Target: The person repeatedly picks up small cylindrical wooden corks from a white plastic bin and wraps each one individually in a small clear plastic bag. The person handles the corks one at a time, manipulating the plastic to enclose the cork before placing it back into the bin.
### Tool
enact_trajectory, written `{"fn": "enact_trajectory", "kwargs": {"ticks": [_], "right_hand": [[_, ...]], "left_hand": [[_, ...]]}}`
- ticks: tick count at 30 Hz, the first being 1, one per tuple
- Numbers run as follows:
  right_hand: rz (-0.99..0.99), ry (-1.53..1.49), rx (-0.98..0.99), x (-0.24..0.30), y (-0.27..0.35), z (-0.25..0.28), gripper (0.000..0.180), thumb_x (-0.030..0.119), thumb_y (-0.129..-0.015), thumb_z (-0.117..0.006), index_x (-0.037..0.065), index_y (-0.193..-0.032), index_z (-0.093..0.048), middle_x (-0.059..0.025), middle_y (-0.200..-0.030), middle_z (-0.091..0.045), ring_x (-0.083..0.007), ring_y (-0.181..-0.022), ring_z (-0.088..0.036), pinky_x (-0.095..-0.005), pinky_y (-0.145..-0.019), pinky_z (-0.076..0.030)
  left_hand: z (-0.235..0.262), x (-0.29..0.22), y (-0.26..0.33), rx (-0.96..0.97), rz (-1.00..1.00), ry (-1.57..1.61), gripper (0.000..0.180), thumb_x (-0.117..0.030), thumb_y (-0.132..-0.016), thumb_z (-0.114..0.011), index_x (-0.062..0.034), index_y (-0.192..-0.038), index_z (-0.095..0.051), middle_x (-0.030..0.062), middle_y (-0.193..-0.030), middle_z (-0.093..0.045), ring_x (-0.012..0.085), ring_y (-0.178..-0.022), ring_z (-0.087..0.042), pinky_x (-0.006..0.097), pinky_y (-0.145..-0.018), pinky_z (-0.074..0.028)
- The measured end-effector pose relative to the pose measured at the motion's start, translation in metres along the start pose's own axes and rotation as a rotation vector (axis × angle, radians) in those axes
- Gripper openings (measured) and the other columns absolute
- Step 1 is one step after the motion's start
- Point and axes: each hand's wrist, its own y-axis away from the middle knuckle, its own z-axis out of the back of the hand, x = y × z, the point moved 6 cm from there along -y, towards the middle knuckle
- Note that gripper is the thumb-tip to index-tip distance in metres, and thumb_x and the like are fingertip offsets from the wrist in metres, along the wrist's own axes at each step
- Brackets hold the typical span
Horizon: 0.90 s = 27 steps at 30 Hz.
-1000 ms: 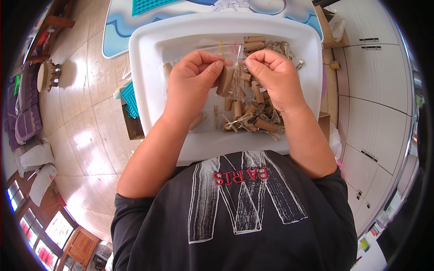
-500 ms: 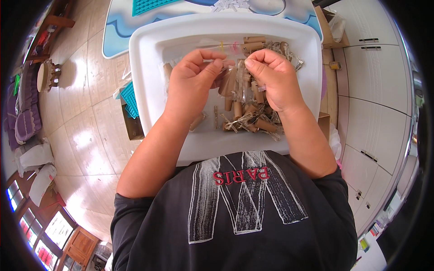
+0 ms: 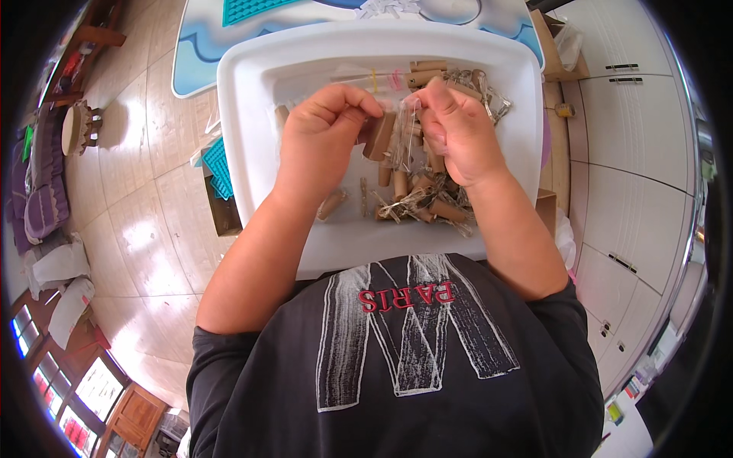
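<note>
A white plastic tub [image 3: 259, 99] rests against my chest, holding several small brown cardboard tubes [image 3: 427, 206] and crinkled clear wrappers. My left hand [image 3: 324, 133] pinches one brown tube [image 3: 379, 136] above the tub. My right hand [image 3: 458, 133] grips a clear plastic bag [image 3: 405, 130] right beside that tube. Both hands are nearly touching over the tub's middle. More tubes [image 3: 427, 72] lie at the tub's far side.
Beyond the tub is a table with a blue and white mat [image 3: 198, 46] and a teal textured sheet [image 3: 256, 9]. A cardboard box [image 3: 221, 206] with a teal item stands on the tiled floor at left. White cabinets [image 3: 634, 153] line the right side.
Both hands have stayed over the tub. The left hand has brought a brown tube up to the clear bag held by the right hand.
</note>
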Motion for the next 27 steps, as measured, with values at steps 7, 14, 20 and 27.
{"fn": "enact_trajectory", "kwargs": {"ticks": [7, 14, 20, 27], "right_hand": [[0.114, 0.166, -0.094, 0.003, 0.003, -0.008, 0.012, 0.013, -0.083, -0.064, 0.001, -0.084, -0.063, 0.0061, -0.068, -0.055, 0.0007, -0.059, -0.042, -0.0149, -0.052, -0.033], [0.159, 0.228, -0.179, 0.009, 0.002, -0.001, 0.017, 0.017, -0.085, -0.061, 0.000, -0.085, -0.062, 0.0076, -0.063, -0.051, 0.0006, -0.053, -0.038, -0.0156, -0.047, -0.030], [0.220, -0.210, -0.169, 0.033, 0.001, 0.035, 0.018, 0.018, -0.086, -0.059, 0.000, -0.085, -0.059, 0.0066, -0.051, -0.036, -0.0027, -0.041, -0.027, -0.0190, -0.039, -0.019], [0.130, -0.138, -0.144, 0.023, -0.001, 0.027, 0.017, 0.018, -0.091, -0.051, 0.003, -0.089, -0.057, 0.0064, -0.052, -0.034, -0.0031, -0.042, -0.026, -0.0189, -0.040, -0.019]], "left_hand": [[0.002, -0.001, 0.000, 0.041, 0.098, 0.080, 0.009, -0.003, -0.086, -0.051, -0.0008, -0.095, -0.054, 0.0064, -0.084, -0.062, 0.0112, -0.076, -0.058, 0.023, -0.068, -0.047], [0.021, -0.013, -0.004, -0.095, -0.045, -0.126, 0.026, -0.002, -0.084, -0.052, 0.0009, -0.109, -0.047, 0.0031, -0.070, -0.059, 0.0069, -0.061, -0.052, 0.020, -0.055, -0.042], [0.030, -0.060, 0.006, -0.329, -0.580, -1.172, 0.020, -0.001, -0.077, -0.050, -0.0048, -0.091, -0.063, 0.0101, -0.090, -0.064, 0.0248, -0.079, -0.059, 0.032, -0.072, -0.047], [-0.049, 0.017, 0.028, 0.561, -0.573, -1.164, 0.030, 0.006, -0.067, -0.049, -0.0093, -0.089, -0.063, 0.0077, -0.101, -0.055, 0.0291, -0.098, -0.051, 0.037, -0.083, -0.043]]}}
